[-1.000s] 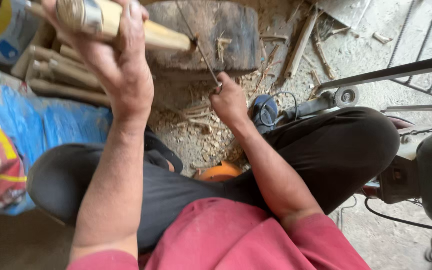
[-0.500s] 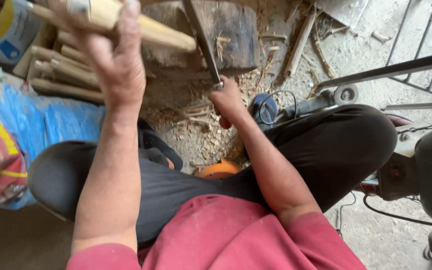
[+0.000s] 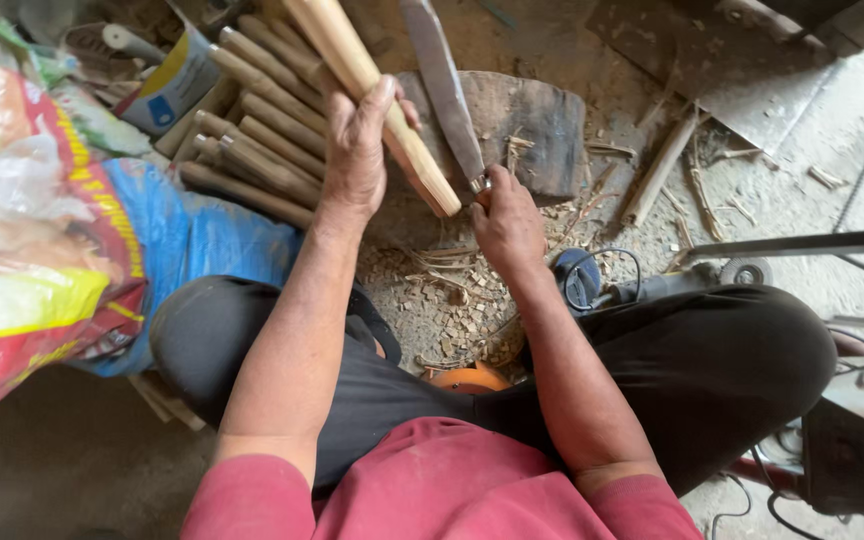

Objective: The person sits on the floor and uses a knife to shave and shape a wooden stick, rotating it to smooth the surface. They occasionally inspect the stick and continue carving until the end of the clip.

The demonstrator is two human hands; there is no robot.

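My left hand (image 3: 357, 150) grips a pale wooden stick (image 3: 337, 45), held slanting with its lower end over a round wooden chopping block (image 3: 532, 130). My right hand (image 3: 507, 225) is closed on the handle of a long broad-bladed knife (image 3: 440, 85), whose blade points up and away, just right of the stick. Wood chips (image 3: 447, 310) lie on the ground below the block, between my knees.
A pile of brown wooden sticks (image 3: 252, 130) lies left of the block beside a tin can (image 3: 172, 85). Printed plastic sacks (image 3: 42, 230) lie at the left. An angle grinder with cable (image 3: 602, 285) sits by my right knee. A metal bar (image 3: 812, 243) crosses at the right.
My right hand has picked the knife up from the ground and raised its blade beside the stick. My left hand has lowered the stick toward the block.
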